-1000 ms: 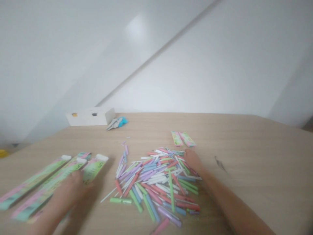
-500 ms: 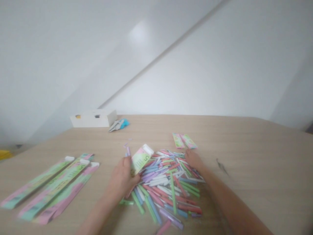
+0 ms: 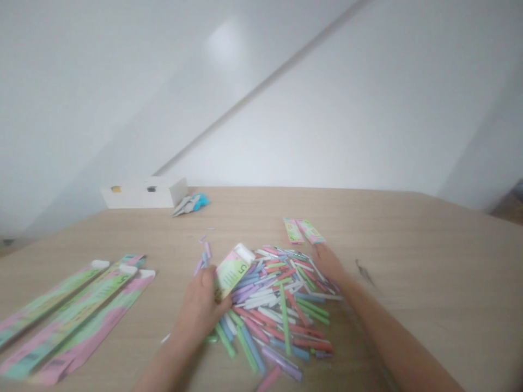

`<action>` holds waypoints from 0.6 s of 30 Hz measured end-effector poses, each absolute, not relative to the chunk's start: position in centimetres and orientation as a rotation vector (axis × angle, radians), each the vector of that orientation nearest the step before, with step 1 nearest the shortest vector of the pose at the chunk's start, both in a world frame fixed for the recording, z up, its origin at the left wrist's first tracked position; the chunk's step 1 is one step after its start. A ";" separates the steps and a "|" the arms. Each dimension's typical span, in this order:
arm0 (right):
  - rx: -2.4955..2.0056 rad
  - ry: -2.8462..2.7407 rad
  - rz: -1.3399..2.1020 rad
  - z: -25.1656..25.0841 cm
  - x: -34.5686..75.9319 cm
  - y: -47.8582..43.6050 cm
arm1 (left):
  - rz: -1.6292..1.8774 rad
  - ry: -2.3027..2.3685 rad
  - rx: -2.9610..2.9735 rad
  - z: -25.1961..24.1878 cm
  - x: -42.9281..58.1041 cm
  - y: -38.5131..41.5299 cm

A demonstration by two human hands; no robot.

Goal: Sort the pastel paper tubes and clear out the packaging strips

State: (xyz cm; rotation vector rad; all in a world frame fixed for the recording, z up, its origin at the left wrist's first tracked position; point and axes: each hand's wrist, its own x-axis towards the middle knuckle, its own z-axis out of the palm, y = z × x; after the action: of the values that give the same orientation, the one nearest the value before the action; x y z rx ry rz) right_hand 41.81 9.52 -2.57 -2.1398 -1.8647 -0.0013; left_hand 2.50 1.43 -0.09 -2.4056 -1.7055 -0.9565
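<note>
My left hand [image 3: 199, 305] is closed around a small pink and green carton [image 3: 233, 273] printed with a 5. The carton is tilted, its white flap end pointing up and away from me. Beside it spreads a loose heap of slim pens [image 3: 269, 296] in white, red, green, blue and purple. My right hand [image 3: 327, 262] reaches to the heap's far right edge, just short of two filled-looking cartons [image 3: 304, 231] lying side by side. Its fingers are blurred and partly hidden, so I cannot see whether they grip a pen.
Several flat, long cartons [image 3: 77, 313] lie overlapping on the left of the wooden table [image 3: 429, 283]. Far left stands a white box [image 3: 139, 197] with a grey and blue crumpled glove-like item [image 3: 191, 203] next to it. A dark thin scrap [image 3: 363, 271] lies to the right.
The view has shifted slightly, moving everything a little left. My right hand has edged toward the two cartons. The left hand keeps its carton over the heap's left side.
</note>
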 end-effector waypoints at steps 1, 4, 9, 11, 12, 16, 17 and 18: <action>-2.151 -1.849 -0.012 -2.8 42.4 9.7 | -0.952 -1.697 -2.403 -0.2 2.5 1.5; -2.149 -1.856 -0.012 -3.6 43.4 10.3 | -0.937 -1.677 -2.382 -0.3 2.6 1.4; -1.993 -2.008 0.055 -4.5 43.0 10.7 | -0.926 -1.594 -2.364 0.2 2.7 1.1; -1.913 -2.062 0.101 -4.4 42.5 10.5 | -0.930 -1.571 -2.377 0.4 2.8 0.9; -1.874 -2.080 0.125 -4.2 42.3 10.4 | -0.931 -1.563 -2.387 0.5 2.8 0.9; -1.739 -2.082 0.202 -3.1 41.2 9.2 | -0.943 -1.508 -2.437 0.9 2.9 0.7; -1.707 -2.066 0.207 -2.7 40.7 8.8 | -0.946 -1.496 -2.448 1.0 3.0 0.6; -1.671 -2.049 0.206 -2.1 40.0 8.3 | -0.947 -1.486 -2.460 1.1 3.0 0.5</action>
State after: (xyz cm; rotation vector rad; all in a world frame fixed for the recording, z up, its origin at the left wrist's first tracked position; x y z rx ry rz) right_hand 39.97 8.25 -2.14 -1.6711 -2.0489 0.2060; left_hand 3.00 0.51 1.09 -2.4596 -1.4864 -0.9472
